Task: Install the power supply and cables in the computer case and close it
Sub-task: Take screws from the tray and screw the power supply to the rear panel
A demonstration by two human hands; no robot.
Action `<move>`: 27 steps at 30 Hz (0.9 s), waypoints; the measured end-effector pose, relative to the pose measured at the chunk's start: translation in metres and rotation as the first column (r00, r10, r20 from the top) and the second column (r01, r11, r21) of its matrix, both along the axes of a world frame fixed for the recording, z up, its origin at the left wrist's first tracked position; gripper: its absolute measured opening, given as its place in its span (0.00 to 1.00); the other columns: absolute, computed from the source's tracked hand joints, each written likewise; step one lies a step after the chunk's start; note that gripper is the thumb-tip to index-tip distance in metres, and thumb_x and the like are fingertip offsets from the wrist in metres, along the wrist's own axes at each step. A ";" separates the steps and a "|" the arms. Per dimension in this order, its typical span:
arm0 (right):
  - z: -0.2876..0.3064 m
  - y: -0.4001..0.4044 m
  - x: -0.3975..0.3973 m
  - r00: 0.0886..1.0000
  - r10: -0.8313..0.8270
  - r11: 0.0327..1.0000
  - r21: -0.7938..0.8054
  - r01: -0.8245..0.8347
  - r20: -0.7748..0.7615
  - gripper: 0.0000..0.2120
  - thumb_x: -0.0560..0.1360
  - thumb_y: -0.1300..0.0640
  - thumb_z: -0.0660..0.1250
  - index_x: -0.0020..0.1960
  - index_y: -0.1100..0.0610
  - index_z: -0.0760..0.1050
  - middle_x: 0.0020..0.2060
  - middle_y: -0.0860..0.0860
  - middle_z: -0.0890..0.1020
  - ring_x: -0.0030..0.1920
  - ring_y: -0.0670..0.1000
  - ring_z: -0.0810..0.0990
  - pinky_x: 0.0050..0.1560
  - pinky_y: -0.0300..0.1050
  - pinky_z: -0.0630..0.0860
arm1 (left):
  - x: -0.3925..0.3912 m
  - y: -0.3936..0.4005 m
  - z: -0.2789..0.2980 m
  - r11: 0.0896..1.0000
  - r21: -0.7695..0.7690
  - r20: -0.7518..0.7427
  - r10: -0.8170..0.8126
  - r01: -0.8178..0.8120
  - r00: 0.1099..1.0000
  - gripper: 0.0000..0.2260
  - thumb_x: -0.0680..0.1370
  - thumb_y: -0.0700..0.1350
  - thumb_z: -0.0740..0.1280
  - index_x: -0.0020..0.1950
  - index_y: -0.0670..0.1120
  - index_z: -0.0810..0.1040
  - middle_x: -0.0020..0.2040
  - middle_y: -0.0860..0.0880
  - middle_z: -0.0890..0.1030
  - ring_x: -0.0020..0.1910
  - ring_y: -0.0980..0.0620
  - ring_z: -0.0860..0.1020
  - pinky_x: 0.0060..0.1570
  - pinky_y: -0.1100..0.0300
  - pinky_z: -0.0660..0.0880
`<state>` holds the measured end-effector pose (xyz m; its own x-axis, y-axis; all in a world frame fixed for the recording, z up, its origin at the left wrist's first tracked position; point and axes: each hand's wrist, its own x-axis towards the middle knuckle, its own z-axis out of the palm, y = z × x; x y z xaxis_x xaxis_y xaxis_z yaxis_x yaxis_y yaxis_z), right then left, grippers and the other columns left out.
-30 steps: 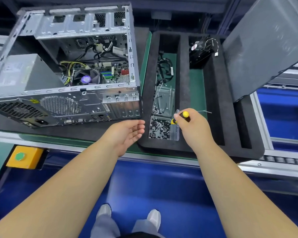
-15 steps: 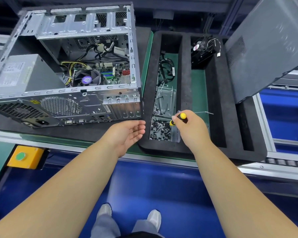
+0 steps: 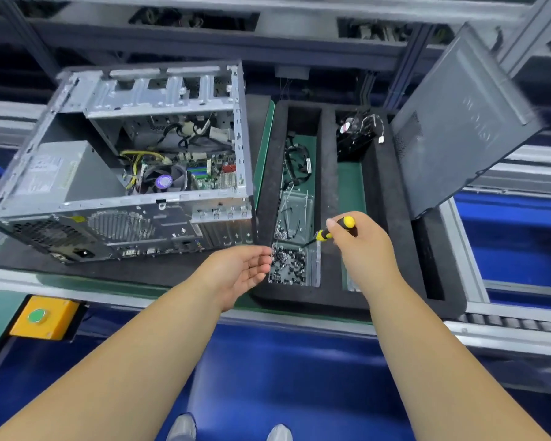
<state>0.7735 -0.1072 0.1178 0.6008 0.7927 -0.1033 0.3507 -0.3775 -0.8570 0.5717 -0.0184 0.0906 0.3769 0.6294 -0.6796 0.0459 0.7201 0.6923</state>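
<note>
Steel computer case (image 3: 134,173) lies open on the worktop (image 3: 0,310), power supply (image 3: 64,173) seated in its left rear corner, cables (image 3: 185,135) loose inside. Side panel (image 3: 458,122) leans at right. Foam tray (image 3: 328,173) alongside holds a clear box of screws (image 3: 288,265). Right hand (image 3: 360,246) grips a screwdriver (image 3: 334,232) over it; left hand (image 3: 239,272) hovers, fingers relaxed, holding nothing.
</note>
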 end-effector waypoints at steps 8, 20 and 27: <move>0.045 -0.015 0.007 0.979 -0.044 0.976 0.201 0.085 -0.200 0.12 0.77 0.44 0.65 0.40 0.51 0.76 0.32 0.44 0.79 0.30 0.42 0.72 0.39 0.44 0.71 | 0.022 -0.008 0.018 0.999 0.033 0.048 -0.036 0.035 0.998 0.08 0.79 0.41 0.65 0.56 0.42 0.80 0.42 0.45 0.85 0.36 0.53 0.82 0.36 0.62 0.78; 0.074 -0.030 -0.001 0.959 -0.012 0.962 0.258 0.088 -0.283 0.12 0.76 0.45 0.65 0.42 0.52 0.79 0.29 0.45 0.76 0.28 0.44 0.70 0.36 0.44 0.70 | 0.041 -0.021 0.052 0.999 0.033 0.107 0.037 -0.041 0.994 0.04 0.78 0.37 0.67 0.49 0.37 0.80 0.37 0.42 0.84 0.33 0.52 0.81 0.31 0.63 0.79; 0.084 -0.041 -0.018 0.932 0.056 0.946 0.316 0.065 -0.359 0.11 0.79 0.50 0.65 0.44 0.56 0.79 0.29 0.48 0.75 0.29 0.47 0.67 0.30 0.36 0.68 | 0.021 -0.026 0.056 0.991 0.060 0.114 0.116 -0.124 0.987 0.05 0.78 0.36 0.66 0.49 0.38 0.82 0.37 0.45 0.84 0.33 0.54 0.80 0.31 0.64 0.78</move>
<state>0.7552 -0.1478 0.2014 0.5746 0.8165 -0.0556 -0.0038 -0.0653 -0.9979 0.5925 -0.0441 0.1467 0.3659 0.7168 -0.5936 -0.1170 0.6682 0.7347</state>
